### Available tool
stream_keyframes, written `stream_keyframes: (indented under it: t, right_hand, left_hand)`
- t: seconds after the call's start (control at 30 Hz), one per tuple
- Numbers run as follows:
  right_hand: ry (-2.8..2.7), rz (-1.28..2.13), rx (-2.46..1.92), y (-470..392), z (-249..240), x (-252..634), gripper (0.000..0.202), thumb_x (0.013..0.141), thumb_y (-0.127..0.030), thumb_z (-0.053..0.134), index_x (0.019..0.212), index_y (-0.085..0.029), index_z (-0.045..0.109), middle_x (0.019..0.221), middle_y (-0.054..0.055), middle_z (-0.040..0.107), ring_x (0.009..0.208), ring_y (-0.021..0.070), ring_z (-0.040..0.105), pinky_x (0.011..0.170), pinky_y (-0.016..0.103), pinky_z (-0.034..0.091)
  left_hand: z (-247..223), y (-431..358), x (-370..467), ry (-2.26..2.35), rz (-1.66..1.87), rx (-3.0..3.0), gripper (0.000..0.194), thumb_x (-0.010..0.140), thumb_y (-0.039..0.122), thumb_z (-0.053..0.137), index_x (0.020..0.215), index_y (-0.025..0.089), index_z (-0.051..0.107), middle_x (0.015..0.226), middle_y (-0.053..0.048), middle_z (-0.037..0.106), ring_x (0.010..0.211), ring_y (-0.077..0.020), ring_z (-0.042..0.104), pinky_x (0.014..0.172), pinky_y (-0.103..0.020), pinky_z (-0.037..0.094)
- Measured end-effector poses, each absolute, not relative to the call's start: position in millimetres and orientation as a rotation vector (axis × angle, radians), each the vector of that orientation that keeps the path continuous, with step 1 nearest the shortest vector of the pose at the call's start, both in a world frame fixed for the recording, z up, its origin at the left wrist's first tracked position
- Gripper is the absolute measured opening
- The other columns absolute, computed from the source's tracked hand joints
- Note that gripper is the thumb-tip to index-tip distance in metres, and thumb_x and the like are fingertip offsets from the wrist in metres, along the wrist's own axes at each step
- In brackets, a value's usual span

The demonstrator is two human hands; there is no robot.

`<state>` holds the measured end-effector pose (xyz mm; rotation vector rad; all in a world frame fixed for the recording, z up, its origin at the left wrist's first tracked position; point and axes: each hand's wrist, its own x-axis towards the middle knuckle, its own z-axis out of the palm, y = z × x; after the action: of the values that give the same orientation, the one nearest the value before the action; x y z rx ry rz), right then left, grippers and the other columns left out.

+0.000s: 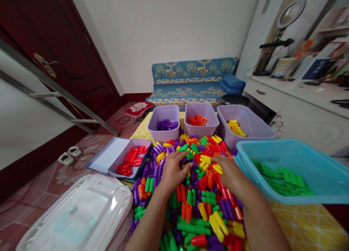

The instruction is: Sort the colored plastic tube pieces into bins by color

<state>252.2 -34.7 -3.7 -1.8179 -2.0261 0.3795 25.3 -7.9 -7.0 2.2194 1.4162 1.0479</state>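
Observation:
A heap of small plastic tube-shaped pieces, many joined side by side, in purple, green, red, orange and yellow, covers the middle of the table. My left hand point(176, 172) rests over the heap with thumb and fingers apart, close to some green pieces point(189, 155), and holds nothing visible. My right hand point(230, 172) reaches in from the right, fingers curled around a yellow plastic piece point(217, 168). Just left of its fingertips are more yellow pieces point(205, 162). Part of the right thumb is hidden.
Behind the heap stand lilac bins holding purple point(152, 129), orange point(201, 130) and yellow point(253, 131) pieces. A blue bin point(327, 199) at right holds green ones. Red pieces lie in a tray point(116, 163) at left, near stacked white lids point(79, 211). A ladder point(62, 94) leans farther left.

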Motion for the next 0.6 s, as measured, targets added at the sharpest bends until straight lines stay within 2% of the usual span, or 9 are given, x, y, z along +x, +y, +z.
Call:
stream_keyframes:
  t: [0.13,0.3,0.6]
  right_hand:
    - [-1.968,0.438,-1.708,-32.3,-6.6,240.7,0.074,0.060,0.010,0.041,0.129,-0.014,0.057,0.132,0.014,0.059,0.126,0.0258,0.052,0.107,0.043,0.038]
    - [-1.910,0.589,-1.414,-30.3,-2.9,225.3,0.074,0.067,0.005,0.043,0.134,-0.024,0.051,0.136,0.006,0.056,0.128,0.0226,0.050,0.110,0.048,0.036]
    - [-1.717,0.892,-1.213,-24.4,-5.4,204.4,0.060,0.078,-0.009,0.049,0.135,-0.027,0.049,0.138,0.005,0.054,0.123,0.0197,0.055,0.104,0.042,0.044]
  left_hand:
    - [-6.3,-8.6,24.4,1.406,1.088,2.143,0.038,0.082,0.037,0.064,0.117,0.022,0.066,0.113,-0.009,0.069,0.108,-0.0264,0.061,0.095,-0.041,0.048]
    - [-2.4,-12.0,23.8,1.378,1.091,2.143,0.051,0.080,0.048,0.064,0.124,0.024,0.061,0.125,-0.011,0.062,0.117,-0.0298,0.056,0.099,-0.045,0.045]
    - [0.1,-14.7,21.7,1.274,1.088,2.173,0.063,0.074,0.047,0.071,0.131,0.026,0.054,0.135,-0.010,0.053,0.124,-0.0283,0.051,0.104,-0.043,0.041]
